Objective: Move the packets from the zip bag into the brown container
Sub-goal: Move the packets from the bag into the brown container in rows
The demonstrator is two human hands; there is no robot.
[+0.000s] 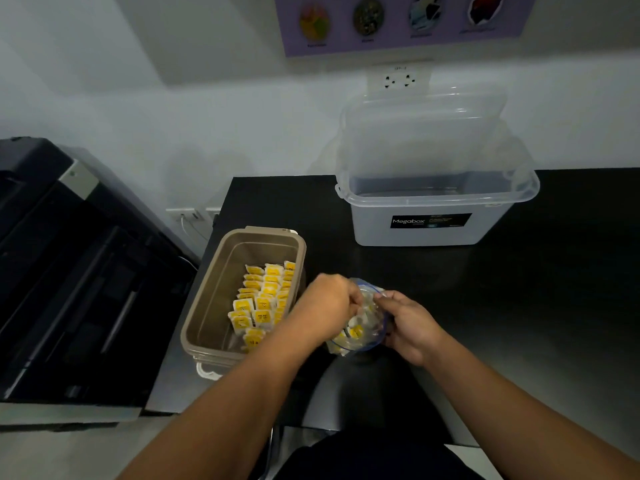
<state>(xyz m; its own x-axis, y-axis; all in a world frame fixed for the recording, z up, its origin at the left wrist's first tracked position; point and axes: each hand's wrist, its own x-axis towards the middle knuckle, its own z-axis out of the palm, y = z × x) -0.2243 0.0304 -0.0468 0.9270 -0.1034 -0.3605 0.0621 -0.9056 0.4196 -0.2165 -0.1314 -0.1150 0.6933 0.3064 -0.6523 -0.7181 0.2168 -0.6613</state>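
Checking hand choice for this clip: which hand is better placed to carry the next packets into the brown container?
Left. The left hand has its fingers in the mouth of the zip bag and sits beside the brown container; the right hand grips the bag's far side, steadying it.

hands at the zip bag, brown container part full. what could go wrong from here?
1. The left hand has its fingers in the mouth of the zip bag, and only the right hand steadies it. A hasty pull could spill packets onto the black table.
2. The brown container sits close to the table's left edge, and the left forearm passes right beside it. A bump might push it off.
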